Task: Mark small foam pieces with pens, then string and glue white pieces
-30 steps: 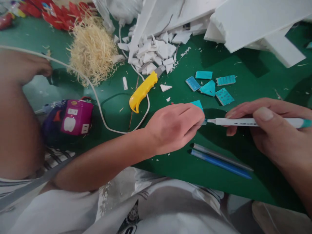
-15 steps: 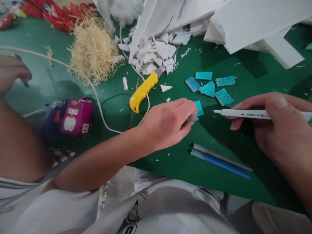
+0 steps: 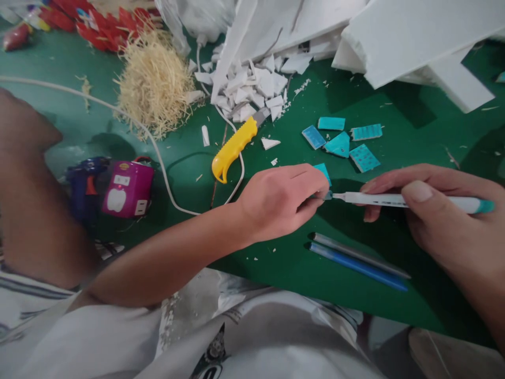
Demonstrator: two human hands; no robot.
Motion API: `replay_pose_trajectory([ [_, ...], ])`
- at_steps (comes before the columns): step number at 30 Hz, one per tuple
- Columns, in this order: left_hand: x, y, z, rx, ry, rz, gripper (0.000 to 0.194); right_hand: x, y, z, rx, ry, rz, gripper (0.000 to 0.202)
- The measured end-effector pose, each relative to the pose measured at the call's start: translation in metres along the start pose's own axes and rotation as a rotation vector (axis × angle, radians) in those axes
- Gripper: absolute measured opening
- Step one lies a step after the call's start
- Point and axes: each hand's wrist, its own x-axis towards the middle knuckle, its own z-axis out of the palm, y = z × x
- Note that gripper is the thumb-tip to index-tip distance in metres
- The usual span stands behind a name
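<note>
My right hand (image 3: 442, 205) holds a white marker (image 3: 382, 199) with a teal end, its tip pointing left. The tip meets a small, dark teal translucent piece (image 3: 328, 195), which looks like the marker's cap. My left hand (image 3: 286, 200) pinches that piece between thumb and fingers, which hide most of it. Just behind those fingertips lies a teal-coloured foam tile (image 3: 323, 171), partly covered. Beyond it are several more painted tiles, among them a striped one (image 3: 366, 131) and a spotted one (image 3: 364, 158). Closer to me rest a blue pen (image 3: 359, 267) and a grey pen (image 3: 361, 255).
A yellow utility knife (image 3: 234, 150) lies left of the tiles, blade towards white foam scraps (image 3: 256, 84). Large foam boards (image 3: 426, 37) stand behind. Leftward are straw (image 3: 153, 84), a pink power adapter (image 3: 128, 189), a glue gun (image 3: 84, 184), a white cable (image 3: 158, 158) and another person's arm (image 3: 35, 195).
My right hand has moved the marker left and slightly down, so its tip now meets the piece in my left hand. My left hand has shifted slightly right. The other person's arm has moved.
</note>
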Motion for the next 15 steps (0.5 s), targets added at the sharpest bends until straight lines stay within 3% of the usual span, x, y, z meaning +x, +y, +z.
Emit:
replay_pose_trajectory([
  [9,0.002,0.004,-0.001,0.011,0.027,0.052,0.014,0.006,-0.008,0.002,0.008,-0.021,0.046,0.035],
  [15,0.001,0.011,-0.002,-0.255,0.05,-0.132,0.009,0.007,-0.009,0.002,0.051,-0.035,0.039,0.033],
])
